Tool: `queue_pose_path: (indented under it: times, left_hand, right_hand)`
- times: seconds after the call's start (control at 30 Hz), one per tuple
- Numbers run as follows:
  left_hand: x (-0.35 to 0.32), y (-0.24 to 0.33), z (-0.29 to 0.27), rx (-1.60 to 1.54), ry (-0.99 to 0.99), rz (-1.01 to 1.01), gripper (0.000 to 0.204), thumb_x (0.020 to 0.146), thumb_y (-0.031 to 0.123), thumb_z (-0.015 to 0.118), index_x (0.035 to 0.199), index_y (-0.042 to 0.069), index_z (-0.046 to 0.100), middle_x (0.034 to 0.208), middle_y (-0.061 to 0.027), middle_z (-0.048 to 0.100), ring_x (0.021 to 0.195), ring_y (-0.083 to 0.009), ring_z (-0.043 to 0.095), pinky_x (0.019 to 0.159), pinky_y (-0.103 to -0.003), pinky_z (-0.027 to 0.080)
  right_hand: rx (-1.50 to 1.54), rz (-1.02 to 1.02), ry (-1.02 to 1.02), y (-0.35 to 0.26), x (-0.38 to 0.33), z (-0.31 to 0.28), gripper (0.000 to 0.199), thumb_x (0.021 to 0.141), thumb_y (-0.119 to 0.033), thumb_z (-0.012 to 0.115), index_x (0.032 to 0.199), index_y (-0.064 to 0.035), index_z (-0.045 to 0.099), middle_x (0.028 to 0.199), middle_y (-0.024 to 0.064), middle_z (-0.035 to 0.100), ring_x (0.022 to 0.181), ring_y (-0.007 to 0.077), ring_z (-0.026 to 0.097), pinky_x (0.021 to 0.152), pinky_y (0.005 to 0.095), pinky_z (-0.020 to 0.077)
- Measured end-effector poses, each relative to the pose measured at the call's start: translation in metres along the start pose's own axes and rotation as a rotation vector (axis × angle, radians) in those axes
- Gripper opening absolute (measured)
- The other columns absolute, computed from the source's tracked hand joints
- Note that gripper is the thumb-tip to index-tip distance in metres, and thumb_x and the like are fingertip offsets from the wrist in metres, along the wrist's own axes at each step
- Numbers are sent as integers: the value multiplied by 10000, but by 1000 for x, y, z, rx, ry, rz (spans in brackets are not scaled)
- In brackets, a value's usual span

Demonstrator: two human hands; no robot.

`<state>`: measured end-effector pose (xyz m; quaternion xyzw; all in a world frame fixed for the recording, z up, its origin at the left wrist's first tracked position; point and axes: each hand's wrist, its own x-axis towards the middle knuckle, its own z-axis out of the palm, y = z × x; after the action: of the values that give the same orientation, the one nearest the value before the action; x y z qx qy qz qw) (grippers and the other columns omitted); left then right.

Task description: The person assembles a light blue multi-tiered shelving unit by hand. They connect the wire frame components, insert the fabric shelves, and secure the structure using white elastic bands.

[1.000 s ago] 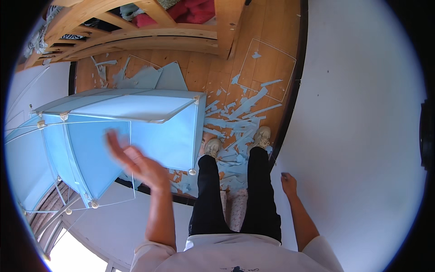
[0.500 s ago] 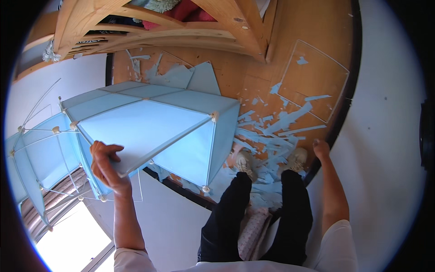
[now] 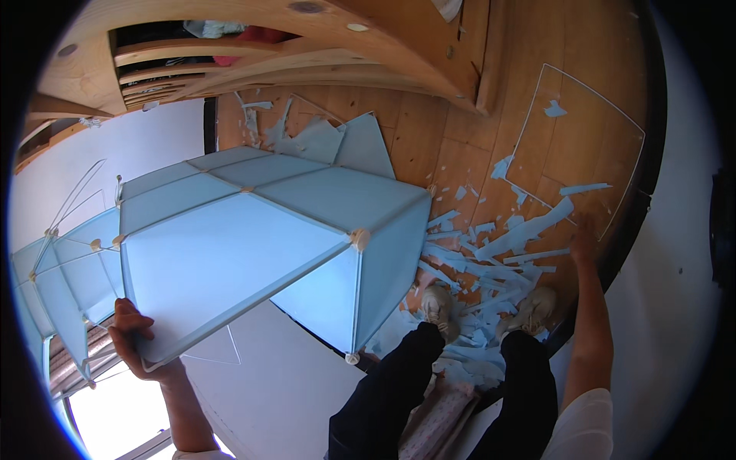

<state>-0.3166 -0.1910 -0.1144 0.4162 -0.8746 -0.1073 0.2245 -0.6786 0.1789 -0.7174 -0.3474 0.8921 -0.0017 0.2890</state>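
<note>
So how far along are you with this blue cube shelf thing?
Much blue film already lies torn off as film strips on the wooden floor, and one clear panel lies stripped. In hand: the left hand grips the edge of the cube shelf; the right hand reaches toward the strips. Left: the shelf's panels look blue, seemingly still covered.

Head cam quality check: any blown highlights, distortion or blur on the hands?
Head view: window at lower left is blown out white; fisheye bends the wooden bed frame near the rim; left hand on the blue panel cube is sharp; right hand looks slightly soft.
</note>
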Motion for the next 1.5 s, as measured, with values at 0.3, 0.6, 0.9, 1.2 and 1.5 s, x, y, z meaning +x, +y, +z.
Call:
queue_pose_path:
  times: [0.3,0.6,0.9,1.2,1.5]
  left_hand:
    - [1,-5,-6,-20,-8,-2,442,952,290,169,634,114,420,562,8,211,627,-155,235,663,-314,247]
    - [-2,-4,-1,-2,-2,5,439,953,287,163,633,112,407,570,6,205,627,-152,234,677,-308,254]
    - [0,-5,-11,-5,-7,91,445,950,290,157,648,121,436,585,2,250,648,-163,281,643,-307,278]
    - [12,11,2,102,19,39,345,869,173,333,651,42,566,527,-50,385,571,-187,356,688,-334,314]
    - [11,10,-25,7,21,79,146,749,107,612,886,59,617,791,-73,584,834,-251,521,826,-392,366]
  right_hand:
    - [-83,137,-100,-1,13,21,342,788,4,474,1129,-15,496,1031,209,549,959,354,550,838,439,443]
    - [-309,-41,9,-10,-39,62,134,830,-86,491,912,-64,594,873,134,604,798,262,614,657,367,509]
    - [-307,-232,-229,-32,-54,46,94,797,-126,550,842,-65,605,766,121,616,716,286,619,627,382,501]
    - [331,-192,177,-152,-169,-154,178,869,-184,521,942,-56,620,729,200,592,667,383,571,588,432,447]
    - [544,-36,294,-167,-276,-342,193,879,-201,515,918,-49,627,624,137,583,529,259,575,503,351,433]
